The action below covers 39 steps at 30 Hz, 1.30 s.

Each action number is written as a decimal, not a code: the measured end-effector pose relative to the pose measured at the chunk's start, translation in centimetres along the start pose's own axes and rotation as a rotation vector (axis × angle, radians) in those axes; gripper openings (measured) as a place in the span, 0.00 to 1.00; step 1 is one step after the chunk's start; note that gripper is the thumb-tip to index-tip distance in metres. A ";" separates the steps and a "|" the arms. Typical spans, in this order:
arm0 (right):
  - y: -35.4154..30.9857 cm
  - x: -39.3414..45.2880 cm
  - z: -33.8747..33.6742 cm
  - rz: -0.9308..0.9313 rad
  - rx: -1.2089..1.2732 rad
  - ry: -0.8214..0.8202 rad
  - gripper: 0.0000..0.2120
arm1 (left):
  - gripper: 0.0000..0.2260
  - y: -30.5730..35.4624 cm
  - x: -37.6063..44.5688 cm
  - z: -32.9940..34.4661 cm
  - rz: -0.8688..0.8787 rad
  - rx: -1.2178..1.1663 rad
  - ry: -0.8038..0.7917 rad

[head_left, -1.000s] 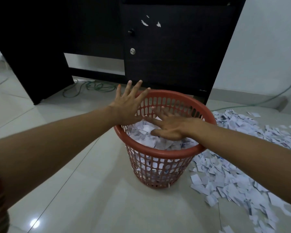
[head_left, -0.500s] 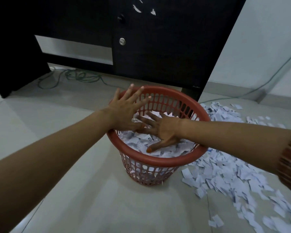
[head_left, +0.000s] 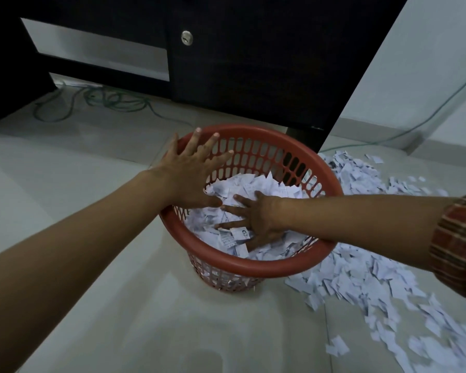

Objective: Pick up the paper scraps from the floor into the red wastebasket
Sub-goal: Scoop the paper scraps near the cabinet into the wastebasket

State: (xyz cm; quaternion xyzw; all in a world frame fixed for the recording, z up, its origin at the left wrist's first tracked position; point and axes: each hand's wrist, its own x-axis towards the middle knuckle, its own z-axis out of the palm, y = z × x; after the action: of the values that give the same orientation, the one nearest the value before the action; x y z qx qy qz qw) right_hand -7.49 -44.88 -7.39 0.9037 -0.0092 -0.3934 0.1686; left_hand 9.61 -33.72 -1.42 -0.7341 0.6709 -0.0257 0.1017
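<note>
The red wastebasket (head_left: 256, 267) stands on the tiled floor, filled high with white paper scraps (head_left: 261, 188). My left hand (head_left: 193, 173) hovers flat over the basket's left rim, fingers spread, holding nothing. My right hand (head_left: 256, 219) lies palm down inside the basket, pressed on the paper, fingers apart; a few scraps partly cover its fingers. A wide heap of loose paper scraps (head_left: 361, 275) covers the floor right of the basket.
A black desk with a cabinet door (head_left: 240, 57) stands just behind the basket. Green cables (head_left: 111, 102) lie coiled on the floor under the desk, and one cable (head_left: 404, 130) runs along the right wall. Bare tiles stretch to the left and front.
My right hand has sunk deeper into the basket, pushing the paper down. The view has come closer and tilted downward. My left hand stays over the left rim.
</note>
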 end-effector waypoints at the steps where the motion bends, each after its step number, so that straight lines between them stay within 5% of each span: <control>1: 0.1 0.0 -0.1 0.001 -0.006 0.006 0.38 | 0.46 0.0 0.0 0.0 0.000 -0.001 0.003; 15: 2.2 -8.0 -1.0 0.130 0.319 0.323 0.45 | 0.43 2.4 -0.2 -2.2 0.004 -0.070 0.013; 23: 3.4 -14.4 3.4 0.205 0.473 0.924 0.33 | 0.35 10.7 1.3 -6.9 0.192 -0.186 0.104; 28: 2.7 -17.6 9.2 0.296 0.518 1.139 0.24 | 0.26 16.3 2.4 -9.2 0.294 -0.238 0.209; 39: -3.0 -19.6 26.9 0.406 0.785 0.775 0.30 | 0.26 29.4 4.5 -5.3 0.587 -0.053 0.252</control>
State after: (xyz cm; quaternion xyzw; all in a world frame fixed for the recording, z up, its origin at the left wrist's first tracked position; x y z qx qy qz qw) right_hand -40.61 -47.13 -11.45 0.9566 -0.2648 0.0386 -0.1154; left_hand -19.64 -41.14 -2.04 -0.5025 0.8619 -0.0684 0.0016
